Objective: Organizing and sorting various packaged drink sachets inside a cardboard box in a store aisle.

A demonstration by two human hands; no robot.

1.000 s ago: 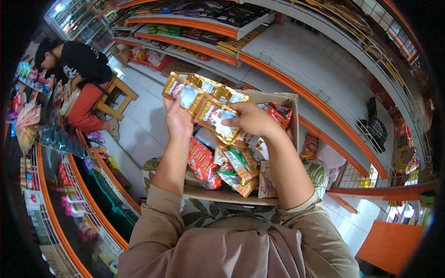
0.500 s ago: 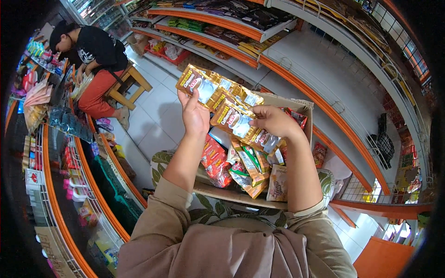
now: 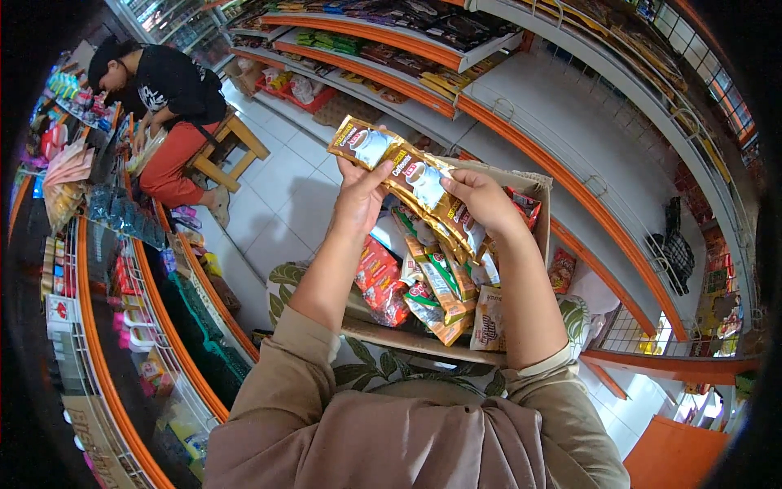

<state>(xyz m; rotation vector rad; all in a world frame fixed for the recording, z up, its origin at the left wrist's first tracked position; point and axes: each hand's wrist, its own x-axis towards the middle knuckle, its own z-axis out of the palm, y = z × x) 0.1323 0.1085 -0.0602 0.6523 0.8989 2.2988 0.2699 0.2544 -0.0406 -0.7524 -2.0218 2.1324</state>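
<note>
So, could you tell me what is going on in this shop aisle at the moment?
A person holds a strip of brown and gold sachets up in both hands, the left hand gripping near its upper end and the right hand further along. Below the hands sits an open cardboard box filled with more sachet strips in red, green and brown. Behind, another person sits on a wooden stool by the shelves.

A small shop: long orange-edged shelves [image 3: 456, 61] stocked with packaged goods, a tiled aisle [image 3: 285, 196] between them, racks of snacks [image 3: 122, 277]
</note>
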